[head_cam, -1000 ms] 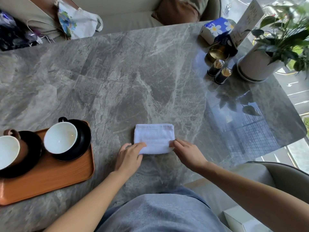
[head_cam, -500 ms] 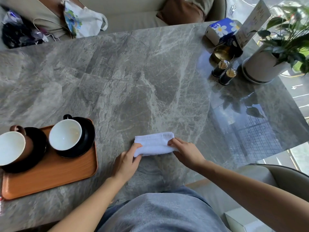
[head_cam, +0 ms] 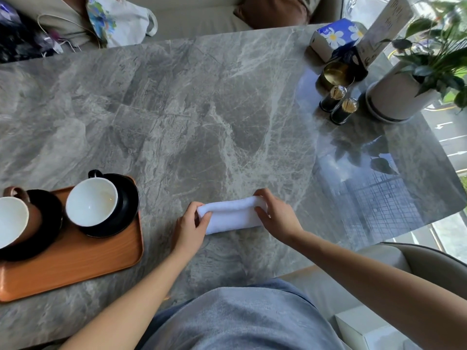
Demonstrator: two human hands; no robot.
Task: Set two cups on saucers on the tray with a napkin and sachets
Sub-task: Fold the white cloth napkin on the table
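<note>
A white cloth napkin (head_cam: 232, 217) lies on the grey marble table, folded over into a narrow band. My left hand (head_cam: 190, 227) pinches its left end and my right hand (head_cam: 275, 217) grips its right end, fingers curled over the far fold. An orange tray (head_cam: 75, 263) sits at the near left. On it stand a black cup with a white inside (head_cam: 92, 202) on a black saucer (head_cam: 126, 205) and a brown cup (head_cam: 15, 221) on another black saucer (head_cam: 48, 223), partly cut off by the frame edge. No sachets are visible.
At the far right stand a potted plant (head_cam: 401, 94), two small dark shakers (head_cam: 338, 104), a brass cup (head_cam: 336, 74), a blue tissue box (head_cam: 333, 37) and a card stand. Bags lie on the sofa beyond the far edge. A chair (head_cam: 429, 263) is at my right.
Both hands folded the napkin's near edge up and over away from me, turning the flat rectangle into a narrower band. The view shifted slightly.
</note>
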